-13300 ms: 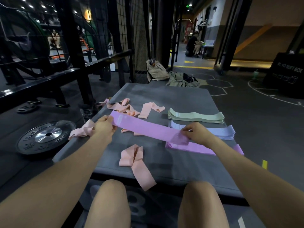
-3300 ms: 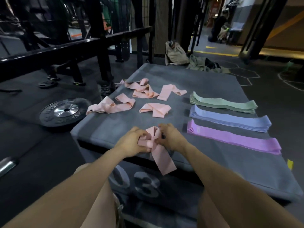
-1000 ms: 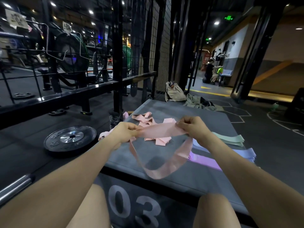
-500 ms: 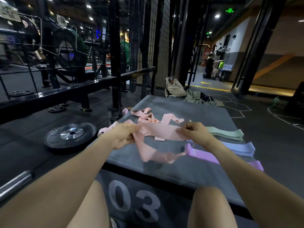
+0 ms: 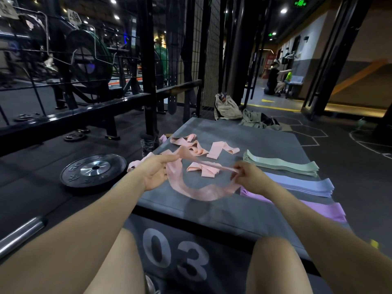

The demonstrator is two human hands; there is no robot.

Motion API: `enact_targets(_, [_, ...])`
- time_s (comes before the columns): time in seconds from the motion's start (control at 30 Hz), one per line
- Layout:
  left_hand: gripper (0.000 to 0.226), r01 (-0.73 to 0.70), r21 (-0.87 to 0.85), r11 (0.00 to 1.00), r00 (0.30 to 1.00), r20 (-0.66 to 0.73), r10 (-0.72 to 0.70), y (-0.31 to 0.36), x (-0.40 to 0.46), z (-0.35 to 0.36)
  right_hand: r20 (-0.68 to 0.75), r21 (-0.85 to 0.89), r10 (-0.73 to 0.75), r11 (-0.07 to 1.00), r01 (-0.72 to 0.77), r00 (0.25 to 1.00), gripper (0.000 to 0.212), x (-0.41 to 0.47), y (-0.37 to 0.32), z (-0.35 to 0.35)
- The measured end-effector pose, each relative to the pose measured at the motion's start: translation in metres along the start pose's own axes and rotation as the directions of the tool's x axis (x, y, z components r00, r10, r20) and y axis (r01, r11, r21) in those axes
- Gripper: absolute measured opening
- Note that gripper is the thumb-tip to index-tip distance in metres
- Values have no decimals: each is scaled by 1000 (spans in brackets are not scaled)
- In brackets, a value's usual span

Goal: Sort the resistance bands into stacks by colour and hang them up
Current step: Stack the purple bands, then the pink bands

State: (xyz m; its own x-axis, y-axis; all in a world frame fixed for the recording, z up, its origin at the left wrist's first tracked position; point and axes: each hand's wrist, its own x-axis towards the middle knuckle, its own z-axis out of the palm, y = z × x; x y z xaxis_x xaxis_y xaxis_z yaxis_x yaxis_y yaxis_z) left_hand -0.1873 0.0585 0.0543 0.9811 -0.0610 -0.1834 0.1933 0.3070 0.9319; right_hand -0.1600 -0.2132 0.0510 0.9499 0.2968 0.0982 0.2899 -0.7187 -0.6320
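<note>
A pink resistance band (image 5: 197, 190) hangs as an open loop between my two hands above the grey padded box (image 5: 265, 136). My left hand (image 5: 156, 168) grips its left end and my right hand (image 5: 247, 177) pinches its right end. More pink bands lie loose on the box: a crumpled one (image 5: 203, 169) in the middle and several (image 5: 203, 146) farther back. At the right lie three flat stacks: green (image 5: 280, 164), blue (image 5: 307, 184) and purple (image 5: 322, 209).
The box's front face reads 03 (image 5: 176, 259). A black weight plate (image 5: 93, 169) lies on the floor at left, with a steel bar (image 5: 19, 234) nearer me. A black rack (image 5: 148, 66) stands behind the box. Bags (image 5: 227, 108) lie beyond it. A person (image 5: 274, 78) sits far back.
My hands lifted the pink band off the box's front edge and spread it apart. The loop now hangs wider and rounder between them, and its upper strand has twisted thin.
</note>
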Motion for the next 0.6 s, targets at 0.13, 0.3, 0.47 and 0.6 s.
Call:
enact_targets(0.13, [31,-6,11,1000,995,-104,7,-3,2,-1,32,202,47,978,-52,998,12,-1,-1,6])
enact_targets(0.3, [35,-78,71,994,958,-269,94,-16,6,-7,12,391,115,914,-111,993,26,-1,5,21])
enact_targets(0.47, [20,-81,73,994,955,-281,98,-39,14,-14,-106,16,72,997,-71,992,24,6,17,47])
enact_targets(0.6, [15,-68,119,991,917,-385,109,-63,21,-27,-79,-50,83,995,-87,993,13,13,26,67])
